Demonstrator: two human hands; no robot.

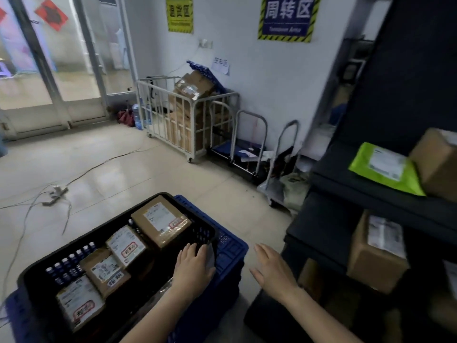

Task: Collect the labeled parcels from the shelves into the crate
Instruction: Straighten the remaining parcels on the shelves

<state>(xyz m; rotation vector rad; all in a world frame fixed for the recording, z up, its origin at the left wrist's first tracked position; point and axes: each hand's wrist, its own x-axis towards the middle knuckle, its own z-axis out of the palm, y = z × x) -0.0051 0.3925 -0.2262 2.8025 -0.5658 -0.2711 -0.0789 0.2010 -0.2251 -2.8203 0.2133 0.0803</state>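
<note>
A person's left hand [191, 266] lies palm down, fingers nearly straight, on a grey bag [210, 254] at the right wall of a black crate [99, 231]. The thumb is hidden. The right hand [272, 268] hovers open and holds nothing, fingers spread, between the crate and dark shelves [366, 191] on the right.

The black crate sits in a blue crate [232, 246] on the tiled floor [123, 164]. Four labelled boxes lie in it in a diagonal row: a large box [160, 221] at the far corner, a white-labelled box [126, 245] just beside it, a third box [105, 271], and a near box [79, 300] at the near left corner. Dark-capped bottles [71, 261] line the left wall.

On the upper shelf a green bag [388, 167] lies at the front edge, touching a brown box [437, 162]. On the shelf below stands another labelled carton [378, 253].

Against the far wall stand a wire cart [188, 120] full of cartons and two folding trolleys [249, 144]. A power strip [55, 193] with cables lies on the floor to the left.
</note>
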